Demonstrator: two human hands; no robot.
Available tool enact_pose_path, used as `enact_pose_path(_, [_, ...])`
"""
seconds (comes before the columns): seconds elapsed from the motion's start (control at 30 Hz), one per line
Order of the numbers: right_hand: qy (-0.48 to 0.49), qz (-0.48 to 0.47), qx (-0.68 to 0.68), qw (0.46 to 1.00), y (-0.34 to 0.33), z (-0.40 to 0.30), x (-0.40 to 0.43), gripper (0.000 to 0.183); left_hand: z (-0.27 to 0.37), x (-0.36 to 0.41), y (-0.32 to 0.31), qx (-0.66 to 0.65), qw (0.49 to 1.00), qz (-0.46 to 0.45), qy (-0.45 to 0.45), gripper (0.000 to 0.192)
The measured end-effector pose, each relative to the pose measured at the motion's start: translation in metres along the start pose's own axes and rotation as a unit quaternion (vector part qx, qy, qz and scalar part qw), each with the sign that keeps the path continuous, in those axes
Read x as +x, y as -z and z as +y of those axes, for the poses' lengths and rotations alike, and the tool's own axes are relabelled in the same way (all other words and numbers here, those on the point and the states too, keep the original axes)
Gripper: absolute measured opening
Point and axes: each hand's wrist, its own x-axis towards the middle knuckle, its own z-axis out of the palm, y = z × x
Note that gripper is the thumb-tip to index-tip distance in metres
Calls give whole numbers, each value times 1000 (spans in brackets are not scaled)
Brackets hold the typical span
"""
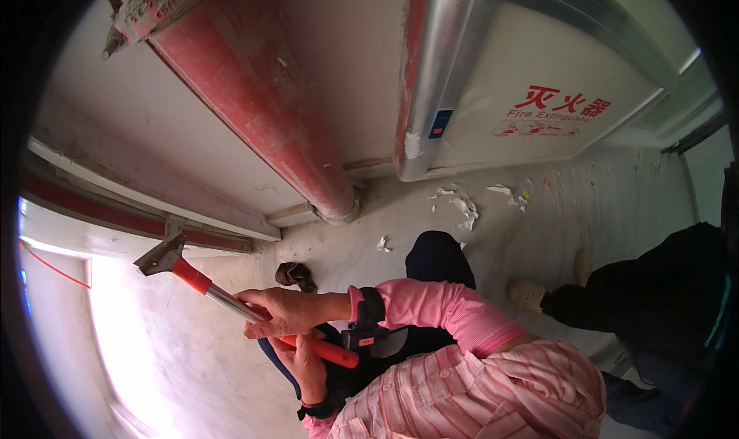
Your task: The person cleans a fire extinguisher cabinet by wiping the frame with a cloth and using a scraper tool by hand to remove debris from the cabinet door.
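Observation:
A long-handled scraper (222, 301) slants across in front of me, its wide metal blade head (163, 255) up and to the left. My right hand (283, 313) is wrapped round the silver metal shaft. Lower down, my left hand (303, 361) grips the scraper near its red handle end (332, 352); part of that grip is hidden by my right hand. The blade head appears close to a metal bracket on the wall's low ledge (173, 224), but whether they touch I cannot tell. Both wrists wear black straps, with a small black device (361, 338) at the right wrist.
A dusty red pipe (260, 104) runs down the wall to the floor. Beside it stands a metal-framed cabinet (491, 75) with red writing. Torn white scraps (465, 208) and a dark brown cloth (295, 274) lie on the floor. Another person in dark clothes (623, 300) is at right.

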Motion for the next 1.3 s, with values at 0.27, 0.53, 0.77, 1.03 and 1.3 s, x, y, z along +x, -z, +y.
enact_pose_path(0.27, [2, 101, -101, 990, 17, -26, -55, 23, -47, -3, -1, 97, 991, -96, -7, 47])
enact_pose_path(0.53, [26, 366, 240, 899, 57, -19, -120, 33, -72, -4, -61, 214, 927, -298, 76, 39])
enact_pose_path(0.77, [-45, 427, 174, 887, 90, -11, -164, 32, -95, -9, -100, 250, 853, -449, 90, 53])
enact_pose_path(1.03, [69, 503, 327, 797, 129, 4, -208, 30, -106, -19, -112, 213, 837, -465, 194, 41])
enact_pose_path(1.3, [107, 438, 370, 812, 163, 0, -220, 32, -133, -8, -139, 230, 815, -502, 176, 37])
